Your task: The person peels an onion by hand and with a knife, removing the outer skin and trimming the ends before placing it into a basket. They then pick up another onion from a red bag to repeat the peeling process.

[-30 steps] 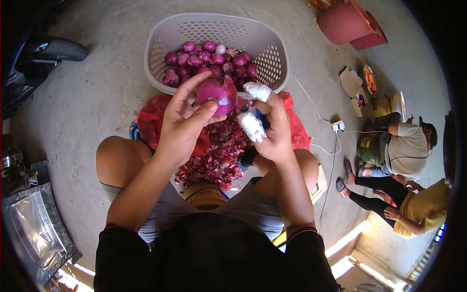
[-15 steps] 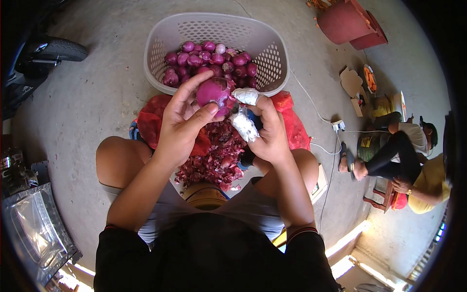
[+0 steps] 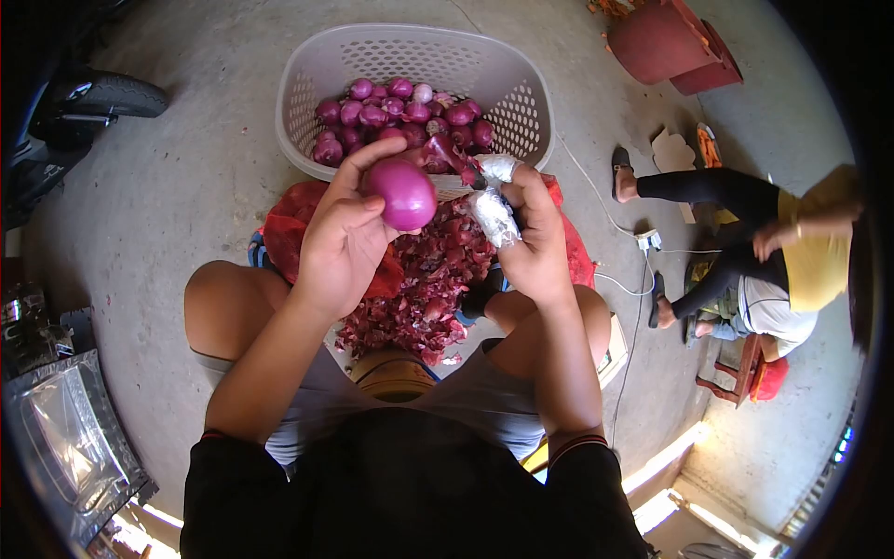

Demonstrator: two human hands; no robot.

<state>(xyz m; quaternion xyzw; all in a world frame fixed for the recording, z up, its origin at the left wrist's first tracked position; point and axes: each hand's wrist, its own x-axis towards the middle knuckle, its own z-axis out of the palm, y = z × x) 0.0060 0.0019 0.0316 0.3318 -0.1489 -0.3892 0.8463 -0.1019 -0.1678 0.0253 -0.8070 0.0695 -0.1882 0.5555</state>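
My left hand (image 3: 346, 238) is closed round a smooth, shiny purple onion (image 3: 402, 194). To its right, my right hand (image 3: 533, 224), with silvery wrapping on thumb and forefinger, pinches a strip of dark red onion skin (image 3: 449, 156) and what looks like a small blade, partly hidden by the fingers. The skin hangs between the hands, apart from my right palm. Just beyond stands a grey perforated basket (image 3: 419, 39) holding several purple onions (image 3: 372, 115). Beneath my hands lies a heap of loose red skins (image 3: 410, 312), between red mesh bags (image 3: 291, 228).
Two people are at the right, one in a yellow top (image 3: 819, 265) and one in a white top (image 3: 778, 317). Cables and a white socket block (image 3: 649, 240) lie on the floor. A tyre (image 3: 121, 96) is at upper left, red containers (image 3: 661, 42) at upper right.
My right hand has moved right and slightly down, drawing skin off the onion, whose smooth surface now shows. The person in yellow has stood up and stepped across on the right.
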